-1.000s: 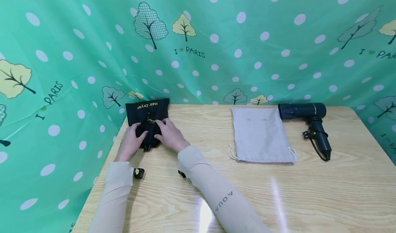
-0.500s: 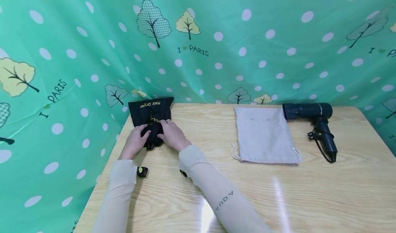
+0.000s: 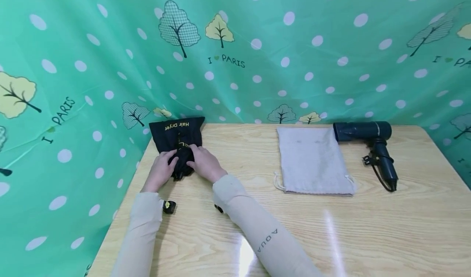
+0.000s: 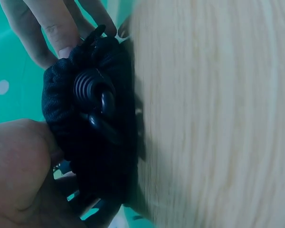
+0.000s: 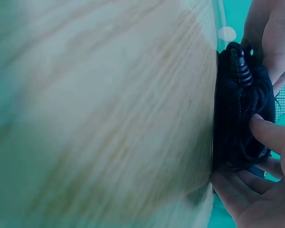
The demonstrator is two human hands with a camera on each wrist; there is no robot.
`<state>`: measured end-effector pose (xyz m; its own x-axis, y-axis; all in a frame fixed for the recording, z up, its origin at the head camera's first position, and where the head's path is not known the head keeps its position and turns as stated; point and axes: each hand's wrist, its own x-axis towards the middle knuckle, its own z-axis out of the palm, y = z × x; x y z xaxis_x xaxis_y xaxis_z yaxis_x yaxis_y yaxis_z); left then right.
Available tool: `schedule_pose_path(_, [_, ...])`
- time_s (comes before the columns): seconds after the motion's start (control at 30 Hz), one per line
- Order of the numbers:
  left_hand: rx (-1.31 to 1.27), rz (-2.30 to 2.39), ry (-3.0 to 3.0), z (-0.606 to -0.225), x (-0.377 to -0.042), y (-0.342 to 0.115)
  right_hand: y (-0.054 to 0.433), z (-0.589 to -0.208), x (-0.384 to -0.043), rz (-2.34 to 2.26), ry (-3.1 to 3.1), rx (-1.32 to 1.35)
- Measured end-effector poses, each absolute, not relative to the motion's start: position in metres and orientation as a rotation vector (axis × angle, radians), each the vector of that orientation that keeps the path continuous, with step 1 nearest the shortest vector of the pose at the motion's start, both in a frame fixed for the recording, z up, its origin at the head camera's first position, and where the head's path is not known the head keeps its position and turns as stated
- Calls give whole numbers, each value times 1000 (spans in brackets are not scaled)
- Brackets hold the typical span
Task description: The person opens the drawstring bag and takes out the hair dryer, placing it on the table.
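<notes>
At the table's far left lies a black drawstring bag (image 3: 173, 137) lettered "Hair Dryer", its lettering upside down in the head view. Its near end is bunched up between my hands. My left hand (image 3: 161, 171) grips the bag's left side, and my right hand (image 3: 207, 163) holds the right side with thumb and fingers. In the left wrist view, a ribbed black cord end (image 4: 88, 90) shows inside the gathered mouth. The same ribbed end (image 5: 242, 72) shows in the right wrist view. What else is inside the bag is hidden.
A grey drawstring pouch (image 3: 310, 160) lies flat at right of centre. Beside it rests a dark hair dryer (image 3: 362, 131) with its cord wrapped round the handle. A green patterned curtain (image 3: 254, 93) borders the wooden table (image 3: 294, 228) at the back and left.
My left hand has shifted slightly right, and the hands' forefingers are closer together at the bag's gathered end. The pouch and the uncovered hair dryer stay put; the head view shifts slightly.
</notes>
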<state>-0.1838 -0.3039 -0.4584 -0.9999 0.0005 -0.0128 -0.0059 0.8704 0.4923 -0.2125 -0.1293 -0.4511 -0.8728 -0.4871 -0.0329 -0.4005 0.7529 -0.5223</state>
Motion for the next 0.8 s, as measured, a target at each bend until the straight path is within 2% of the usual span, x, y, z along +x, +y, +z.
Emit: schedule_pose_path(0.8, [97,861,3019,-462,-181,-285,-104,-450,-203,-763,2786,-661])
